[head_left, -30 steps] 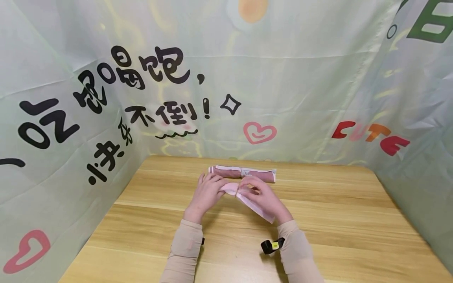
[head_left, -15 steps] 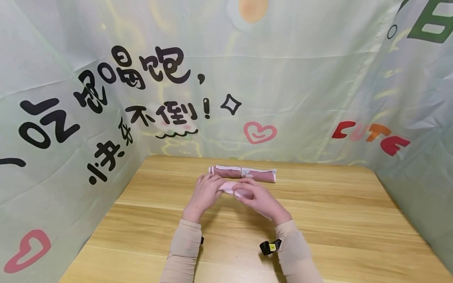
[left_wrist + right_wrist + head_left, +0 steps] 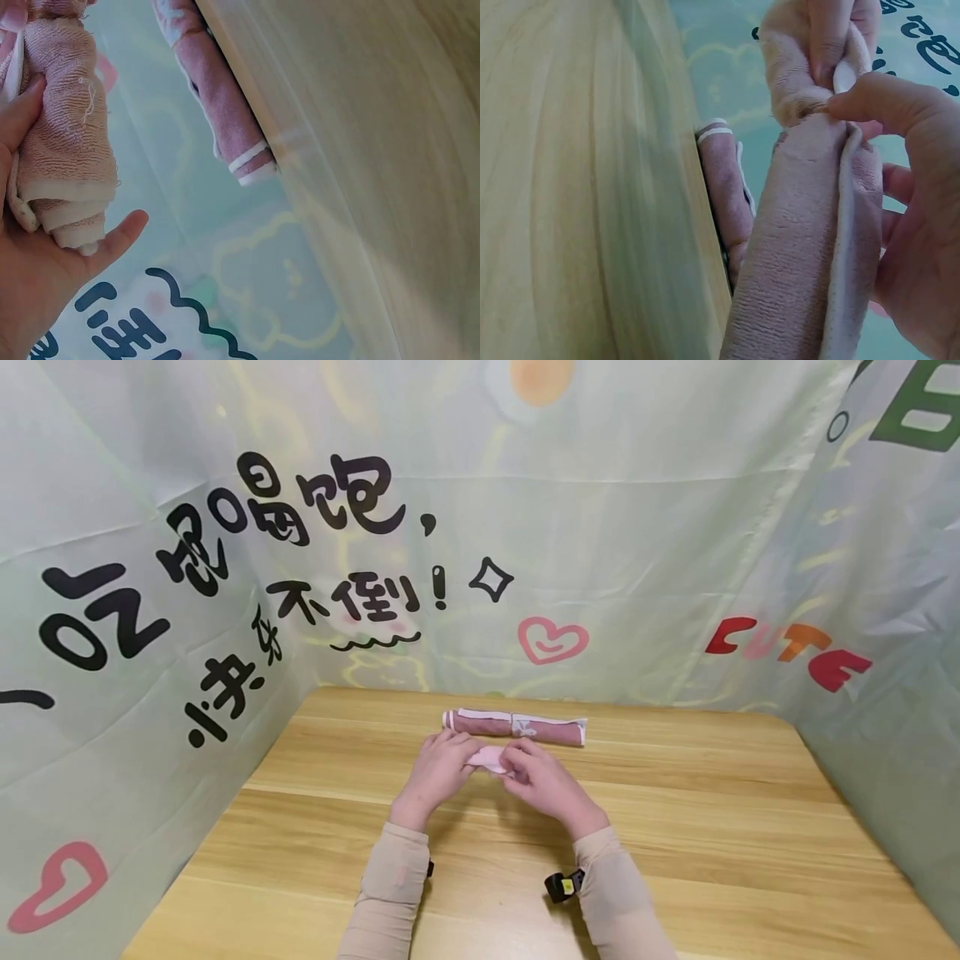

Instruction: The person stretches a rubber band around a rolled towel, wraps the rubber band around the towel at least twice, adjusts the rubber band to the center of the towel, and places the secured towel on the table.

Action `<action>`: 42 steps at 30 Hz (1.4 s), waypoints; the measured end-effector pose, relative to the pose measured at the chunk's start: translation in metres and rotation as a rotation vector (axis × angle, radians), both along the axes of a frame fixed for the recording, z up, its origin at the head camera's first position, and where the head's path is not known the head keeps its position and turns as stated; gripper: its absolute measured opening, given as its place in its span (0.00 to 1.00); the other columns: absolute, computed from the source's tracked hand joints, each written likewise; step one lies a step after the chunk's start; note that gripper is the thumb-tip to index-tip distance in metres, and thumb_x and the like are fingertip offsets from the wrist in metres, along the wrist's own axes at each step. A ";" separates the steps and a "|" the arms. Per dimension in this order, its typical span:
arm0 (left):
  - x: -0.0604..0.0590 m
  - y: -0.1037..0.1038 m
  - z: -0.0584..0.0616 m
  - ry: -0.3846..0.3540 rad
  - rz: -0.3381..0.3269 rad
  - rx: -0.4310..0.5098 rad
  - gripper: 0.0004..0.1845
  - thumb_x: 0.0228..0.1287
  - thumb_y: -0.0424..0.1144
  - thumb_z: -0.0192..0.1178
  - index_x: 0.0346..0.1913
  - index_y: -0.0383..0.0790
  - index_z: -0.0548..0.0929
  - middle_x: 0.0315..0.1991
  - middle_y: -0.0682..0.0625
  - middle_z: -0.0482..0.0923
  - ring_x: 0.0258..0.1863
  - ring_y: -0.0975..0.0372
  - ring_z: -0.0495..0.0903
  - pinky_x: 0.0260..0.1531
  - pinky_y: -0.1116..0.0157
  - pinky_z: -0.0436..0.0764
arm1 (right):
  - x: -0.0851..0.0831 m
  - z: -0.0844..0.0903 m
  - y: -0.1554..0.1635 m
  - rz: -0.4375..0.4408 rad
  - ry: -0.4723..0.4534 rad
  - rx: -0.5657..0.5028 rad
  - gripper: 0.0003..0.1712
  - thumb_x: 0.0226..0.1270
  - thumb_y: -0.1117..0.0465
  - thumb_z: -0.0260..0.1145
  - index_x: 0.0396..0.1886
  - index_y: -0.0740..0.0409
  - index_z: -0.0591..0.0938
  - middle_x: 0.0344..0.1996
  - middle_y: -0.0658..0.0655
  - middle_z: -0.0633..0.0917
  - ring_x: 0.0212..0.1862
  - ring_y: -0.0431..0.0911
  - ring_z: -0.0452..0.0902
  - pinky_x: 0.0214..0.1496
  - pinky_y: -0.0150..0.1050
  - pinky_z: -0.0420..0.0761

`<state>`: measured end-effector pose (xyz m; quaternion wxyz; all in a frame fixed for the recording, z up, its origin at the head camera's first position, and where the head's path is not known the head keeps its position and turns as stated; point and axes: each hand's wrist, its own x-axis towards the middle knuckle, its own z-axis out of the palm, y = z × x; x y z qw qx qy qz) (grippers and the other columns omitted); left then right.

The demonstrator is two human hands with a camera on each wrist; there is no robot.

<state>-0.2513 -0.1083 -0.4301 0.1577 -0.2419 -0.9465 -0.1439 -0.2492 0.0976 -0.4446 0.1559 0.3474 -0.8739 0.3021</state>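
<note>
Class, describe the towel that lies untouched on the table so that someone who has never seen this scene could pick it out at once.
Start at the wooden table and look to its far edge, by the printed backdrop. There lies a rolled dusty-pink towel with white trim, stretched sideways just beyond both hands. Unlike the paler pink towel gripped in the hands, nothing touches it.

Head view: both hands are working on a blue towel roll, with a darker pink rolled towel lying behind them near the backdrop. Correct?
Not quite. The towel roll between the left hand and right hand is light pink, not blue; the head view shows it. The darker rolled towel does lie behind.
</note>
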 end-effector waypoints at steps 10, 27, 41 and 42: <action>0.002 0.000 0.005 -0.005 -0.010 0.026 0.11 0.65 0.44 0.62 0.48 0.48 0.85 0.44 0.53 0.85 0.49 0.56 0.78 0.57 0.48 0.75 | -0.005 -0.002 0.003 -0.019 0.010 -0.031 0.16 0.58 0.61 0.71 0.23 0.52 0.69 0.35 0.49 0.76 0.32 0.38 0.69 0.32 0.28 0.73; 0.001 0.004 0.001 0.074 -0.040 0.067 0.10 0.64 0.42 0.63 0.46 0.46 0.85 0.45 0.52 0.86 0.46 0.55 0.79 0.55 0.49 0.77 | -0.005 -0.002 0.009 -0.057 -0.120 -0.194 0.24 0.53 0.62 0.76 0.46 0.57 0.74 0.44 0.55 0.82 0.46 0.46 0.77 0.50 0.44 0.78; 0.002 0.004 0.004 0.113 -0.064 0.052 0.10 0.65 0.42 0.62 0.47 0.47 0.84 0.46 0.52 0.85 0.49 0.55 0.79 0.56 0.47 0.76 | -0.002 -0.001 0.013 -0.124 -0.153 -0.093 0.16 0.57 0.46 0.73 0.35 0.43 0.75 0.32 0.42 0.73 0.34 0.39 0.71 0.38 0.33 0.72; 0.002 0.004 0.004 0.117 -0.065 0.052 0.10 0.65 0.42 0.62 0.47 0.47 0.84 0.46 0.52 0.85 0.49 0.55 0.79 0.56 0.47 0.76 | -0.002 -0.002 0.013 -0.124 -0.136 -0.086 0.16 0.57 0.46 0.73 0.34 0.44 0.75 0.31 0.42 0.72 0.33 0.38 0.70 0.36 0.32 0.71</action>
